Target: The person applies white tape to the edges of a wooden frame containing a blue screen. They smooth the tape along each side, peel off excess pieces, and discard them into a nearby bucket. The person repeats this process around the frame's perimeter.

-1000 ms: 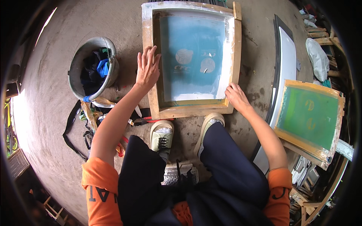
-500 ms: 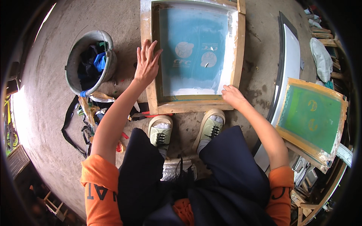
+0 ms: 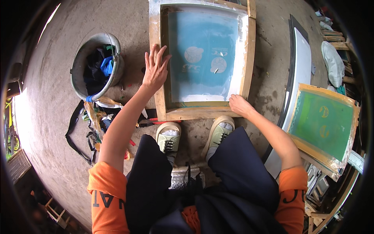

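A wooden-framed printing screen [image 3: 202, 113] lies on the floor before my feet. Its blue mesh carries several pale round designs and lettering. My left hand [image 3: 156, 70] rests on the left rail, fingers spread over the wood and toward the mesh. At the lower right inner corner is my right hand [image 3: 240, 106], its fingers curled together against the edge of the mesh. Whatever those fingers pinch, if anything, is hidden. A small pale speck [image 3: 216, 71] shows on the right-hand design.
A grey bucket [image 3: 119, 74] with dark and blue cloths stands left, beside scattered scraps and a black strap [image 3: 71, 128]. To the right are a long white panel [image 3: 302, 58], a green screen [image 3: 321, 119] in a wooden frame, and a white sack [image 3: 332, 64].
The whole view has shifted slightly, so the scene sits a little lower and to the right. Both hands keep nearly the same places on the printing screen.
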Demonstrator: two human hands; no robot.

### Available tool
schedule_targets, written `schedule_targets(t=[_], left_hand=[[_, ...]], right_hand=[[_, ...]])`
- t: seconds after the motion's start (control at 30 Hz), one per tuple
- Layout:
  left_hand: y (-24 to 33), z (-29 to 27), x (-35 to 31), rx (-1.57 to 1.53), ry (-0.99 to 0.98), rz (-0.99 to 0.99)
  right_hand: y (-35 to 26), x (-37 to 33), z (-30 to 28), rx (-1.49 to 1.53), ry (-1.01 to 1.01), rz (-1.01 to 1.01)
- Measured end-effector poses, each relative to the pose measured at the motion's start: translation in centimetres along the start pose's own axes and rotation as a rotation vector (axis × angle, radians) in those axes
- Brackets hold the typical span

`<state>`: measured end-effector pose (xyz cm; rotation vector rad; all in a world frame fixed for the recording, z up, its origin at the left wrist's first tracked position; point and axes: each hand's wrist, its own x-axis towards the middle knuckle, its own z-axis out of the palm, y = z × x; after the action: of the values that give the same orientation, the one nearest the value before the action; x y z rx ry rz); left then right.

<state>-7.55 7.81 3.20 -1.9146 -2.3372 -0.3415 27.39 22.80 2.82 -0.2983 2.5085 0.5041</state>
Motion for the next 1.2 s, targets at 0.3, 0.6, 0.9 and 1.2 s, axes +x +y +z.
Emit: schedule_targets(t=[0.3,0.6,0.9,1.2], left_hand=[[-0.4,0.1,-0.5,0.013,0.004,0.01],[0.0,-0.1,0.0,0.003,-0.001,0.005],[-0.2,0.0,-0.1,0.008,-0.011,0.005],[-0.2,0.1,0.0,0.025,0.003,0.006]], right_hand=[[4.4,2.1,-2.4,0.52,0.133,0.329],[3.2,-0.4,-1.9,0.393,-0.011,0.167],[1.6,-0.2,-1.3,0.356,-0.004,0.194],[1.5,0.2,-0.3,0.382,0.006,0.198]])
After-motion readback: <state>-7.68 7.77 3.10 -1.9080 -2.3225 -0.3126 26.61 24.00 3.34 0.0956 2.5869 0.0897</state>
